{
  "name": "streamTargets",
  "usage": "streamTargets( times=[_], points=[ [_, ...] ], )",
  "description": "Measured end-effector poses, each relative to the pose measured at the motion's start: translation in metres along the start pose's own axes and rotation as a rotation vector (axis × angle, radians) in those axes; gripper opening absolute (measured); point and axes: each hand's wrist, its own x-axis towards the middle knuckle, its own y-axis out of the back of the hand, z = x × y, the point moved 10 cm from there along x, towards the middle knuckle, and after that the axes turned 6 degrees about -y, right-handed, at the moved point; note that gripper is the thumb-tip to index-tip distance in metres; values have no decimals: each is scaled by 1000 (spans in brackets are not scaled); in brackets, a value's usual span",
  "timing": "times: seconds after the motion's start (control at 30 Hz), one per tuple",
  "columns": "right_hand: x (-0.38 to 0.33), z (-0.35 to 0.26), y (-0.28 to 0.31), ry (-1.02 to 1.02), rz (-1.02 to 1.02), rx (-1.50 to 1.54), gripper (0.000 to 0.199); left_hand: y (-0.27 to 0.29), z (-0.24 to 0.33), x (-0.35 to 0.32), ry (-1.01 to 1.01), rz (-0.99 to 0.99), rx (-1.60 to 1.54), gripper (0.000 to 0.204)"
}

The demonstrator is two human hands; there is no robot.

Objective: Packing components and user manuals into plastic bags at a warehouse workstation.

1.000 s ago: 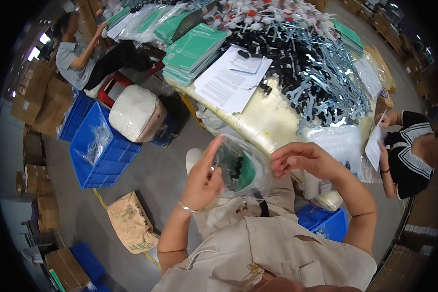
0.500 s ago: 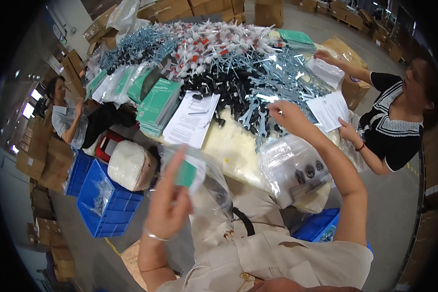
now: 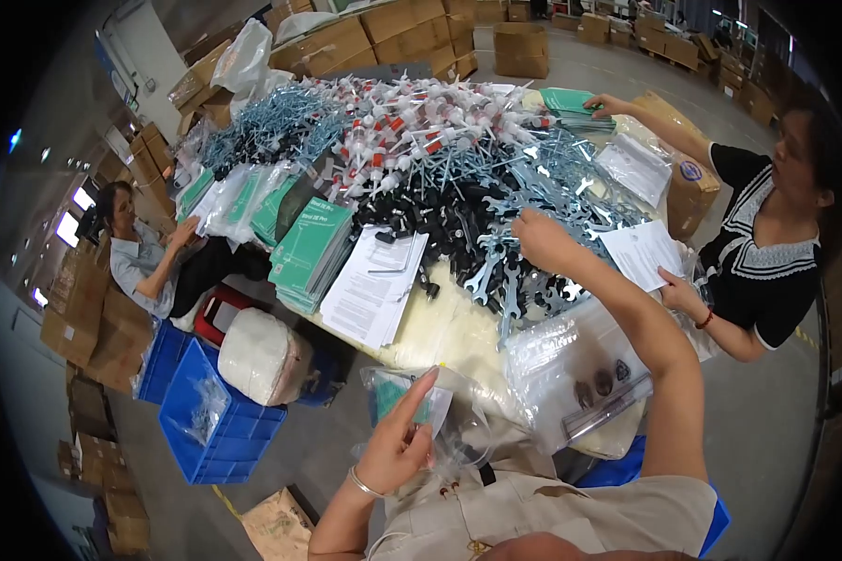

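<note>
A clear plastic bag [image 3: 463, 411] with a green booklet [image 3: 393, 397] and white paper inside hangs at my left hand [image 3: 398, 453]. My fingers and thumb hold its edge, the index finger stretched out. Over the pile my right hand [image 3: 543, 241] is closed, fingertips pinched together among open-ended spanners [image 3: 510, 290] and black fittings [image 3: 454, 224]. Whatever it grips, if anything, is hidden. Left of the spanners lie printed sheets [image 3: 370, 299] and a stack of green booklets [image 3: 313, 243].
Behind are white and red plastic parts [image 3: 412, 122] and metal rods [image 3: 281, 126]. Empty clear bags [image 3: 571, 374] lie below my right forearm. Blue crates [image 3: 220, 411] stand at left. A co-worker at right holds a paper [image 3: 641, 252] and touches green booklets [image 3: 571, 103]; another sits at left.
My left hand and its bag have moved right, nearer my body. The right hand has gone slightly farther into the pile. The right co-worker's hand has reached the booklets; the view has tilted up.
</note>
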Motion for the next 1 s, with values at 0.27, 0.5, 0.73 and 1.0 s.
streamTargets(
  times=[0.27, 0.5, 0.73, 1.0],
  points=[
    [51, 39, 33, -138, 145, -22, 17, 16, -20, 13, 60, 16, -70, 58],
    [113, 75, -4, -128, 213, -227, 10, 34, -30, 18, 91, 58, -72, 57],
    [121, 52, 2, 92, 90, -329, 7, 43, -36, 18, 70, 95, -100, 60],
    [66, 43, 84, -125, 133, 54, 11, 46, -32, 15, -9, 73, -120, 59]
  ],
)
